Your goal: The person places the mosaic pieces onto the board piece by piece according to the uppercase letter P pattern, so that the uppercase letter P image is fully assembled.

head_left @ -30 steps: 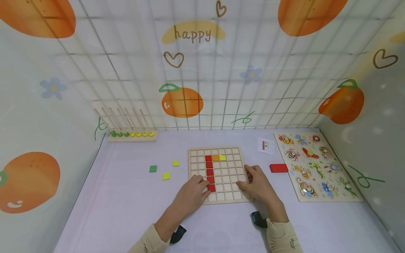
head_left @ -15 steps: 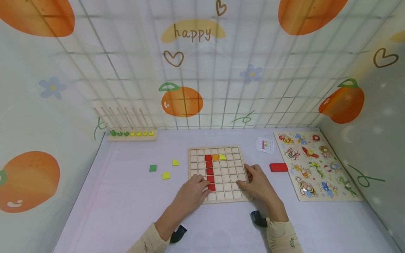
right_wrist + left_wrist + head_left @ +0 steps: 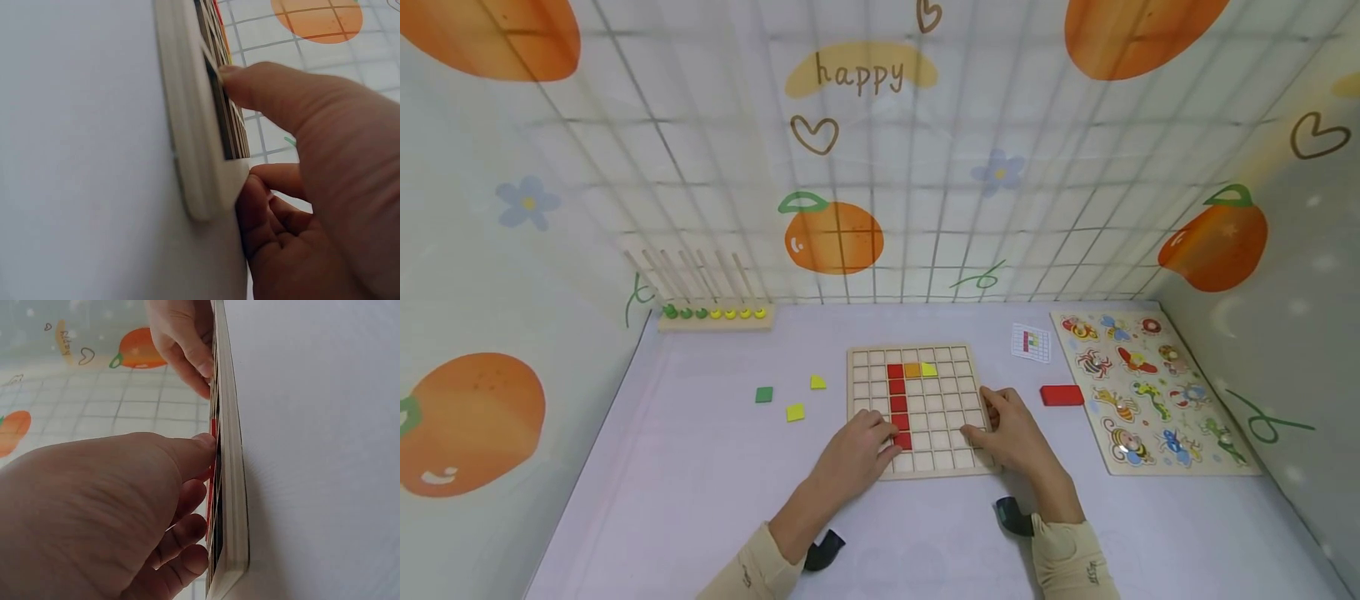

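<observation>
Head view: one wooden grid board (image 3: pixel 939 421), lying flat on the table (image 3: pixel 700 467), between and under the two hands. Set in its cells: a column of red tiles (image 3: pixel 898 403), one orange tile (image 3: pixel 912 370) and one yellow tile (image 3: pixel 928 369). Loose, left of the board: a green square (image 3: pixel 763 394), a yellow square (image 3: pixel 795 412) and a yellow wedge (image 3: pixel 817 382).

Risks, by judgement:
- Lowest red tile nudged askew or onto a divider; cause, uneven pressure from the left fingertips.
- Board turned or slid, or an edge lifted and tiles jogged; cause, a pull or twist by the right hand.
- Loose pieces knocked out of place; cause, a wide leftward sweep of the left forearm.

Left hand (image 3: pixel 853 450): reaching in over the board's near left part, palm down, fingers bent. Thumb and forefinger apart, tips at the lowest red tile; whether they pinch or merely press it, cannot tell.

Right hand (image 3: pixel 1013 429): at the board's right edge, thumb laid over the top, fingers curled against the outer side, clamping the edge. Wrist lower right, forearm angled in from the near side.
</observation>
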`<state>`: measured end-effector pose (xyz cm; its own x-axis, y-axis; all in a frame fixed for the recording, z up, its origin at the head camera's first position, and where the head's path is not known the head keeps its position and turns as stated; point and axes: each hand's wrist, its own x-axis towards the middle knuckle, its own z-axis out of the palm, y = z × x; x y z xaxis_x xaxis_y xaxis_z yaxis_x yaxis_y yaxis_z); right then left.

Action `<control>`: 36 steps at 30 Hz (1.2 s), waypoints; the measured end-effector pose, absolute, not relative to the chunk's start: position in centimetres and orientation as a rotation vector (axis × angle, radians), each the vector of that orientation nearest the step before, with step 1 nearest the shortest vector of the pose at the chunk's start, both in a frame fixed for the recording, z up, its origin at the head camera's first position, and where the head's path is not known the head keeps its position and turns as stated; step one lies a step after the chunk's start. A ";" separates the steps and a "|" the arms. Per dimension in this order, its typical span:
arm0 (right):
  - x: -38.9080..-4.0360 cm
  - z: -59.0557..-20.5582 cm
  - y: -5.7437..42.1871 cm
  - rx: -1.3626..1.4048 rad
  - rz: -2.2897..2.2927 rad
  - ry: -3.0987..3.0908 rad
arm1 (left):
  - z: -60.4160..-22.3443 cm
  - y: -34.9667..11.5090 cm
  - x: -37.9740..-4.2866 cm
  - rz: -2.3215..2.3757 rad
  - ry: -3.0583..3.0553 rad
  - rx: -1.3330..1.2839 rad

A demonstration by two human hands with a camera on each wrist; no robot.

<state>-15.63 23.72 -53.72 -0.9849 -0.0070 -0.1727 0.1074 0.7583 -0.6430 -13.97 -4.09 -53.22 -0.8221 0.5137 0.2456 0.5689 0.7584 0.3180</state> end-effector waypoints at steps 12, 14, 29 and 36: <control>-15.5 -53.6 23.7 0.063 -1.034 2.793 | -53.4 -4.2 -14.1 -0.625 -2.824 -0.849; -15.5 -53.7 23.7 0.066 -1.034 2.796 | -53.5 -4.1 -14.1 -0.623 -2.822 -0.846; -15.7 -53.8 23.8 0.054 -1.019 2.797 | -53.4 -4.1 -14.1 -0.637 -2.831 -0.839; -15.6 -53.7 23.8 0.041 -1.018 2.803 | -52.9 -4.6 -14.2 -0.683 -2.813 -0.882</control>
<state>-15.60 23.83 -53.72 -0.9871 -0.0285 -0.1578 0.0795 0.7679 -0.6356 -14.24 -4.64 -52.91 -0.8241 0.5138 0.2385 0.5660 0.7293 0.3844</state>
